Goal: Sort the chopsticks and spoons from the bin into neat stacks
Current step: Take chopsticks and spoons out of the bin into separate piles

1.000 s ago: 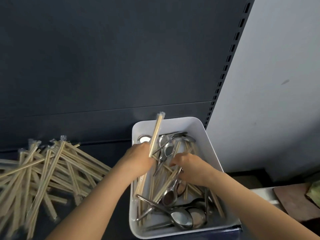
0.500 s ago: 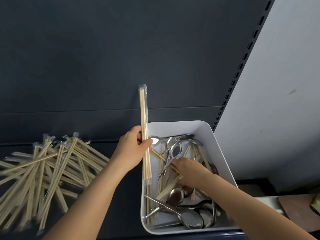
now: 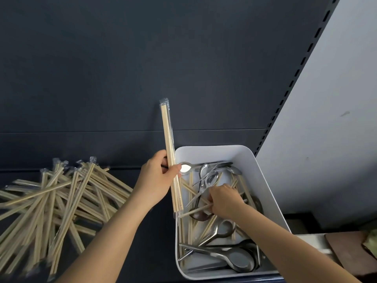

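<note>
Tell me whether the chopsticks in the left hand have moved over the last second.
Yes. Against the bin, the chopsticks in the left hand have lifted out of its inside to its left wall, their top now well past the far rim.

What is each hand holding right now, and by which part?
The left hand grips a plastic-wrapped chopstick pair around its middle, held upright. The right hand, inside the white bin, appears to pinch one end of a loose chopstick.

Left hand (image 3: 157,180) raised, fingers curled gripping; right hand (image 3: 224,201) lower, pinching.
</note>
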Available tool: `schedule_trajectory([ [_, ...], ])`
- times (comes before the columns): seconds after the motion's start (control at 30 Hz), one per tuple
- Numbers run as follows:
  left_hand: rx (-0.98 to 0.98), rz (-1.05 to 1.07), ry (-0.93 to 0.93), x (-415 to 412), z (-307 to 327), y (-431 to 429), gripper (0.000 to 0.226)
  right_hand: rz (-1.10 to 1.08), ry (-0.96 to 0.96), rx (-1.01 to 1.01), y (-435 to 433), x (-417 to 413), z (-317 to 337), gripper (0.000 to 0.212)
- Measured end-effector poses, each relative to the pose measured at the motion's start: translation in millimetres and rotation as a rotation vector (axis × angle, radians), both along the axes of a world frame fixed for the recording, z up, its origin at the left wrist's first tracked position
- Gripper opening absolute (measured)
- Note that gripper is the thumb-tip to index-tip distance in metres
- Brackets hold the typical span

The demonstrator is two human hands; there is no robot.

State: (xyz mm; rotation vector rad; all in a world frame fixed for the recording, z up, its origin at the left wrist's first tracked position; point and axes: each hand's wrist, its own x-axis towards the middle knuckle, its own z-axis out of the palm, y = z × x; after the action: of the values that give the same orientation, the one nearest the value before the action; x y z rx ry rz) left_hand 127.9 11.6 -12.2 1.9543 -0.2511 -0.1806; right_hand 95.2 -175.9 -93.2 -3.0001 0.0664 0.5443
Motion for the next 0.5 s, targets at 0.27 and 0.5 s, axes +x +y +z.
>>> schedule_trajectory([
  [0.27,-0.008,-0.015,-0.02,4.7,2.6,2.0,0.029,-0.011,0.033,0.045,-4.3,-3.0,0.0,0.016],
  [0.5,-0.024,-0.003,-0.035,15.0,8.0,6.5,0.023,-0.05,-0.042,0.198,-14.6,-3.6,25.8,0.008],
])
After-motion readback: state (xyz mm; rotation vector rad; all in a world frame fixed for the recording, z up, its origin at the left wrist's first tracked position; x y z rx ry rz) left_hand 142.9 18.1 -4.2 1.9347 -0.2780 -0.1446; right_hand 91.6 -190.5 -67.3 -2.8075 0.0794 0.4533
